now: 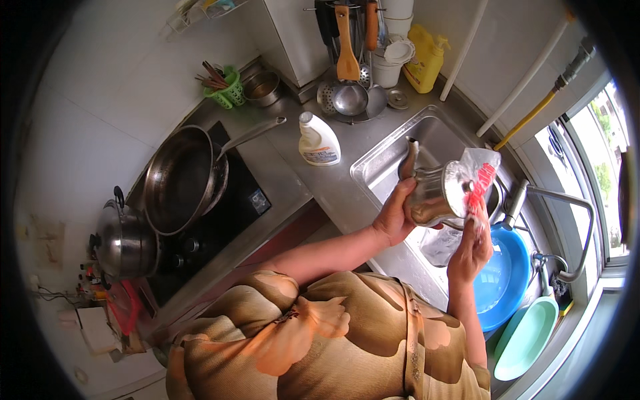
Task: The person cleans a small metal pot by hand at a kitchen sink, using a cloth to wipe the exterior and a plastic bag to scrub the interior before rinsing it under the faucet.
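Note:
My left hand [397,212] grips a shiny metal teapot [429,196] by its body, tilted over the sink, with its spout [410,155] pointing away from me. In my right hand [472,250] is a crumpled clear plastic bag [481,167] with red print, pressed to the lid side of the pot. Beneath the pot, a steel sink [390,185] holds something clear and crumpled, perhaps more plastic or water. Right of my right hand stands a blue basin [505,272] with water in it.
A white spray bottle [319,140] without a visible trigger stands left of the sink. The steel faucet [520,200] reaches over the right side. A wok [180,180] and a lidded pot [127,240] sit at the stove. Hanging utensils [348,60] and a yellow jug [424,60] are behind.

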{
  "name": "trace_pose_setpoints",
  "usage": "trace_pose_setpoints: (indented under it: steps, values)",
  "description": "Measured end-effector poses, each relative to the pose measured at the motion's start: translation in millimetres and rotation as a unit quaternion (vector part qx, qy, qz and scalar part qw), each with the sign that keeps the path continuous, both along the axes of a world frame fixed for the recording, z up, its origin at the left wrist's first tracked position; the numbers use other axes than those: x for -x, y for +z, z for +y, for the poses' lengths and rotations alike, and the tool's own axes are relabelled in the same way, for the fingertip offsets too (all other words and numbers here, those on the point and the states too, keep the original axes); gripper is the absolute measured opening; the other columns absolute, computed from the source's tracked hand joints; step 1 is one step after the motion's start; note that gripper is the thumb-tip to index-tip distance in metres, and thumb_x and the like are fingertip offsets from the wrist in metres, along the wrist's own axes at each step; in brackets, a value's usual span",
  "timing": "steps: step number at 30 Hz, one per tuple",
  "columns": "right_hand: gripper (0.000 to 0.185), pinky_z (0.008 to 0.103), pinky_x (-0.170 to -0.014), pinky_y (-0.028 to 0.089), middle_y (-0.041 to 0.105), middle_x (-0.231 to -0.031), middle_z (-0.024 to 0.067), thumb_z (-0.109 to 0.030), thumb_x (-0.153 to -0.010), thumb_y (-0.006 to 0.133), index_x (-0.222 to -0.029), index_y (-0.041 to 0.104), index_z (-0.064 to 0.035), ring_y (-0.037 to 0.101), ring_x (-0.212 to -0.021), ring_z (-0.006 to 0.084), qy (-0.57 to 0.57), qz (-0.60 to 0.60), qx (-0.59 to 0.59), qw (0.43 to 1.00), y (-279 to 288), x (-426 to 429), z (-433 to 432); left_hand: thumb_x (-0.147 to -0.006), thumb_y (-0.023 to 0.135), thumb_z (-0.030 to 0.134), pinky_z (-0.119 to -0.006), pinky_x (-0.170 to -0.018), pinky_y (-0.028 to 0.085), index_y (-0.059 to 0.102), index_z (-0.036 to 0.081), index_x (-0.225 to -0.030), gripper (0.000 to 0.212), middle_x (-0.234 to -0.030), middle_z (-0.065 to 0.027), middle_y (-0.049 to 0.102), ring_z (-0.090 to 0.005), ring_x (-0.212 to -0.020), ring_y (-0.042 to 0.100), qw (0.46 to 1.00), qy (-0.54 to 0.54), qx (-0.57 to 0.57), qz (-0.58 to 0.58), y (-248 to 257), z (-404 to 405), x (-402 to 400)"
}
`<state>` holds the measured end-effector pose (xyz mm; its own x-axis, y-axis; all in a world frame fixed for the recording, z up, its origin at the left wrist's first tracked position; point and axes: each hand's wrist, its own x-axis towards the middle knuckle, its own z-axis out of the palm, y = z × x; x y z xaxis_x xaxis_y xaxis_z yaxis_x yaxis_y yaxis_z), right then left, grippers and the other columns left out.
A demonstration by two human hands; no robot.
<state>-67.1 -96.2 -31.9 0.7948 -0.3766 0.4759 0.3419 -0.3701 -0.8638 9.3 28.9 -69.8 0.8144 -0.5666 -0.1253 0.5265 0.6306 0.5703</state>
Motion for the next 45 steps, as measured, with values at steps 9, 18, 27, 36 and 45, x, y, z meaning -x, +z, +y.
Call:
trace_pose_setpoints:
  steps: [9, 18, 27, 36, 45]
  values:
    - [0.033, 0.0296, -0.093, 0.041, 0.061, -0.117, 0.0145, -0.019, -0.098, 0.048, -0.117, 0.057, 0.0056, 0.058, -0.106, 0.0195, -0.042, 0.052, -0.172, 0.983, -21.7, 2.3, -3.4, -0.088, 0.054, 0.027, -0.033, -0.096, 0.044, 0.034, 0.010, -0.136, 0.055, -0.126, -0.0055, 0.048, -0.0159, -0.112, 0.051, 0.996, 0.033, 0.068, -0.052, -12.8, 5.3, -16.2]
    - [0.033, 0.0267, -0.091, 0.044, 0.060, -0.117, 0.0098, -0.019, -0.100, 0.044, -0.118, 0.056, 0.0055, 0.057, -0.105, 0.0160, -0.045, 0.051, -0.190, 0.979, -11.3, -7.9, 5.7, -0.087, 0.054, 0.034, -0.037, -0.085, 0.051, 0.038, 0.012, -0.135, 0.055, -0.124, -0.0055, 0.049, -0.0185, -0.110, 0.053, 0.997, -0.042, 0.060, -0.012, -17.8, 9.7, -20.3]
    - [0.032, 0.0328, -0.098, 0.039, 0.061, -0.117, 0.0157, -0.020, -0.098, 0.048, -0.115, 0.060, 0.0040, 0.057, -0.110, 0.0236, -0.053, 0.069, -0.198, 0.976, -20.9, 17.9, 14.7, -0.079, 0.044, 0.064, -0.052, -0.071, 0.056, 0.045, 0.017, -0.132, 0.070, -0.127, -0.0090, 0.052, -0.0307, -0.112, 0.055, 0.990, -0.097, 0.033, 0.097, -10.4, 40.5, -49.9]
    - [0.038, 0.0371, -0.108, 0.027, 0.047, -0.136, 0.0152, -0.019, -0.098, 0.045, -0.131, 0.048, -0.0003, 0.037, -0.131, 0.0275, 0.063, 0.083, -0.002, 0.995, 31.3, -13.5, 26.7, -0.084, 0.040, 0.060, -0.055, -0.070, 0.056, 0.042, 0.014, -0.134, 0.068, -0.128, -0.0116, 0.053, -0.0343, -0.105, 0.060, 0.964, -0.253, 0.057, 0.064, -11.3, 43.4, -52.3]
    - [0.027, 0.0224, -0.065, 0.049, 0.064, -0.089, 0.0036, -0.025, -0.098, 0.048, -0.104, 0.060, -0.0008, 0.061, -0.075, 0.0087, -0.037, 0.070, -0.272, 0.959, 3.1, -29.7, 25.6, -0.085, 0.042, 0.057, -0.053, -0.080, 0.054, 0.040, 0.011, -0.136, 0.069, -0.129, -0.0119, 0.052, -0.0303, -0.112, 0.056, 0.973, -0.228, 0.018, -0.019, -18.3, 44.7, -43.9]
